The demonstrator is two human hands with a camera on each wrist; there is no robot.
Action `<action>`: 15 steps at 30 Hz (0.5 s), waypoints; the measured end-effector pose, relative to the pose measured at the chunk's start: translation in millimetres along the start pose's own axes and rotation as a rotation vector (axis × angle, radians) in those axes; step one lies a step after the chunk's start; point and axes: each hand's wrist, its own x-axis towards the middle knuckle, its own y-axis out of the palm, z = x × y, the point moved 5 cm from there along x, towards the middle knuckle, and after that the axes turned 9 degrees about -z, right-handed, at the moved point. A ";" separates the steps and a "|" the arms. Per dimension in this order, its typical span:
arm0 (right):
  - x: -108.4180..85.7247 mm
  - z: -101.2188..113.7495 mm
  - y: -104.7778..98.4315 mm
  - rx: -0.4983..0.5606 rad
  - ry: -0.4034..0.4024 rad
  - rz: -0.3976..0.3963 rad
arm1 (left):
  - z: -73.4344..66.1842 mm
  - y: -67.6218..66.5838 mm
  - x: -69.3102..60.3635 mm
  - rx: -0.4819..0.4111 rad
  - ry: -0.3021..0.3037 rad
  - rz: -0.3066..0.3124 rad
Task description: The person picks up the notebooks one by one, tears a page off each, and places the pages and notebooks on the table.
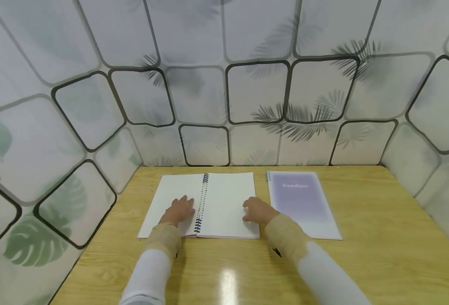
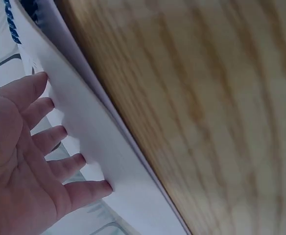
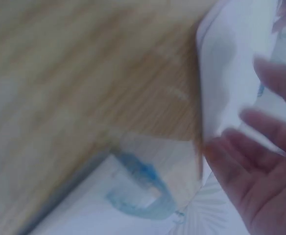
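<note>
An open spiral notebook (image 1: pixel 228 199) with blank white pages lies on the table, its dark coil running down the middle. My left hand (image 1: pixel 179 210) rests on the left page with fingers spread; in the left wrist view the fingertips (image 2: pixel 106 188) touch the paper. Over the right page's outer edge is my right hand (image 1: pixel 260 210), its fingers loosely bent. In the right wrist view that hand (image 3: pixel 260 161) looks blurred beside the page edge, with nothing seen between its fingers. A second spiral notebook (image 1: pixel 302 207), purple and marked "freedom", lies closed just right of it.
The wooden table (image 1: pixel 216 267) carries both notebooks near its back edge. Patterned fabric walls (image 1: pixel 205 93) rise behind and on both sides. A light reflection shows on the tabletop near the front.
</note>
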 end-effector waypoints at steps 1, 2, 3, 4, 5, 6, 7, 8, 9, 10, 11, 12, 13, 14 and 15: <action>4.5 -6.4 -0.6 -0.044 0.040 -0.042 | 0.2 1.0 1.1 0.007 0.005 0.001; 8.5 -12.8 -0.2 -0.093 0.075 -0.083 | 0.1 1.5 1.7 0.013 0.009 0.002; 11.8 -18.4 0.2 -0.141 0.113 -0.111 | 0.0 2.2 2.4 0.018 0.014 0.003; 14.4 -23.8 1.2 -0.191 0.151 -0.125 | -0.6 2.5 2.5 0.025 0.019 0.003; 16.0 -28.3 2.7 -0.234 0.187 -0.128 | -0.2 3.7 3.9 0.028 0.022 0.004; 17.3 -31.6 4.1 -0.266 0.215 -0.125 | -0.2 4.1 5.1 0.040 0.030 0.001; 18.2 -33.8 5.1 -0.289 0.239 -0.122 | -0.5 4.2 6.2 0.051 0.039 -0.004; 19.1 -34.9 6.1 -0.301 0.254 -0.116 | -0.9 3.9 6.6 0.064 0.048 -0.010; 19.9 -35.0 6.5 -0.307 0.265 -0.111 | -1.0 3.8 7.5 0.080 0.057 -0.016; 20.7 -34.8 6.8 -0.312 0.270 -0.109 | -1.4 3.4 8.2 0.097 0.066 -0.022; 21.6 -33.7 6.2 -0.304 0.277 -0.115 | -1.7 2.7 8.7 0.110 0.073 -0.030; 22.6 -32.6 5.3 -0.298 0.284 -0.122 | -2.0 1.8 9.2 0.122 0.079 -0.040; 23.8 -31.7 4.4 -0.292 0.292 -0.133 | -2.3 1.0 9.5 0.126 0.081 -0.051; 25.3 -31.0 3.6 -0.284 0.301 -0.144 | -2.5 0.2 9.4 0.121 0.076 -0.062; 26.6 -30.2 2.5 -0.272 0.312 -0.154 | -2.6 -0.2 8.7 0.115 0.069 -0.073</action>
